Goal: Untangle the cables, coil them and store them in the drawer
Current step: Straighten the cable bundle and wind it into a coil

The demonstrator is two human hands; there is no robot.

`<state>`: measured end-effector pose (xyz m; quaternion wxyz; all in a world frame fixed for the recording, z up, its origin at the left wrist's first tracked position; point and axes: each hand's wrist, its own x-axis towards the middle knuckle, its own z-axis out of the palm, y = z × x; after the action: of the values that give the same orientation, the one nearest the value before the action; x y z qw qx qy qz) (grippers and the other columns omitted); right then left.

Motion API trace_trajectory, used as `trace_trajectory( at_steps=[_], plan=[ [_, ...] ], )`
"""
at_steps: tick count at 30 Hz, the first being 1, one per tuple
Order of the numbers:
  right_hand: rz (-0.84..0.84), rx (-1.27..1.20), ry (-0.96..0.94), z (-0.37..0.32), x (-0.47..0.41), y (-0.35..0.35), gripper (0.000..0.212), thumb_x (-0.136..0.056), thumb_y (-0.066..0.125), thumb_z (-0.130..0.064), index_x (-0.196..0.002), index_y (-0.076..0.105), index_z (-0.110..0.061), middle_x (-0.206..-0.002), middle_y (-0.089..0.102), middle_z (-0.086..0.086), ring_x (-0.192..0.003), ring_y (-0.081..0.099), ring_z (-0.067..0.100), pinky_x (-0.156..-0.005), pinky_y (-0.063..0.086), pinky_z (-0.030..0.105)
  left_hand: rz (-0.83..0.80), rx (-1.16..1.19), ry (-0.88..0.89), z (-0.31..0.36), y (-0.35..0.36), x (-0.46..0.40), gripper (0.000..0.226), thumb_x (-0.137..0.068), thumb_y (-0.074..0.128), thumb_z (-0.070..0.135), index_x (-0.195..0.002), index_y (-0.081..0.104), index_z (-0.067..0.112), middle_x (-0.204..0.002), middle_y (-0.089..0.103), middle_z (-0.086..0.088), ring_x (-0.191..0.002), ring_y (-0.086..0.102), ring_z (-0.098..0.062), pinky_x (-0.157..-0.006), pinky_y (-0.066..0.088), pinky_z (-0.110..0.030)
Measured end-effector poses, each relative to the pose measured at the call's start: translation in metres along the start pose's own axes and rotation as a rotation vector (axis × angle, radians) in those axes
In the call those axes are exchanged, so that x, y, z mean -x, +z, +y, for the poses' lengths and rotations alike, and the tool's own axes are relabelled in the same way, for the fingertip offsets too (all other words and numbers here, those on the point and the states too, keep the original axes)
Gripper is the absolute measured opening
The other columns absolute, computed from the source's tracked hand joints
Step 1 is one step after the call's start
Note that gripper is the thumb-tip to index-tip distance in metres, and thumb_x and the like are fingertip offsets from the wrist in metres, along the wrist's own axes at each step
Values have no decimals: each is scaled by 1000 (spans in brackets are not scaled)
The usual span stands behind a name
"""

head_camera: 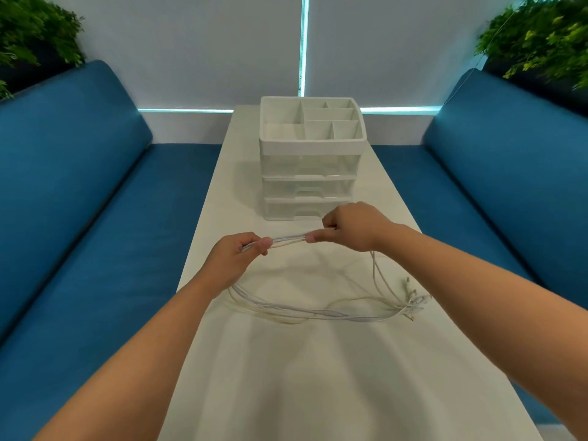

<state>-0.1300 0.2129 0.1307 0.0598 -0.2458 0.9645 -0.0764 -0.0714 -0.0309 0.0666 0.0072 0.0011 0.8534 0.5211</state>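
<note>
the left hand (234,254) and the right hand (348,226) each hold the same bundle of white cables (288,240) above the middle of the table (318,377). the left grip is closed round the bundle, fingers curled over it and thumb pressed on top; the right grip is likewise closed on it, thumb and fingers pinching the strands. between the two hands a short stretch of cables runs nearly level, pulled fairly straight.

from the left hand the strands drop to the table and sweep in a long loop toward the near side, then run across to the right edge. from the right hand thinner strands hang down and join them there. the plug ends (413,302) lie fanned out together close to the right edge of the table; they are too small to tell the connector types.

beyond the hands, toward the far end of the table, stands a white drawer organiser (310,148) with three clear drawers, all pushed in, and an open tray of compartments on top. no writing or brand mark can be read on it or on the cables.

blue sofas (70,173) flank the table on both long sides, and green plants (541,39) stand in the far corners.
</note>
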Motion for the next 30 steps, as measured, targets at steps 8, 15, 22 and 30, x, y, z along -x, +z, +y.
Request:
trace_trajectory(
  at_steps=[8,15,22,30],
  plan=[
    [-137,-453,-30,16,19,15,26,-99,49,-36,-95,67,-19,-71,55,-16,-63,49,-1,-66,37,17,0,-42,-35,-5,-4,1,38,-94,55,49,-75,65,17,-52,49,17,-56,38,-8,-58,31,-25],
    [-17,-482,91,16,13,25,22,-92,61,-37,-91,75,-20,-74,63,-16,-67,53,2,-68,40,22,4,-78,-77,-10,4,-2,47,-99,39,53,-73,53,17,-75,54,0,-73,50,-20,-68,36,-32],
    [-41,-558,12,4,10,29,20,-92,60,-35,-85,73,-22,-64,63,-13,-57,46,3,-60,35,19,86,-511,77,2,6,-16,31,-101,42,33,-99,72,23,-114,66,7,-108,56,-21,-105,33,-43],
    [31,-483,-74,-4,13,19,18,-90,64,-35,-93,71,-19,-80,67,-11,-69,60,1,-69,45,21,-85,-589,209,62,56,-25,61,-100,17,59,-96,66,23,-83,66,6,-85,62,-22,-77,46,-36]
  ],
)
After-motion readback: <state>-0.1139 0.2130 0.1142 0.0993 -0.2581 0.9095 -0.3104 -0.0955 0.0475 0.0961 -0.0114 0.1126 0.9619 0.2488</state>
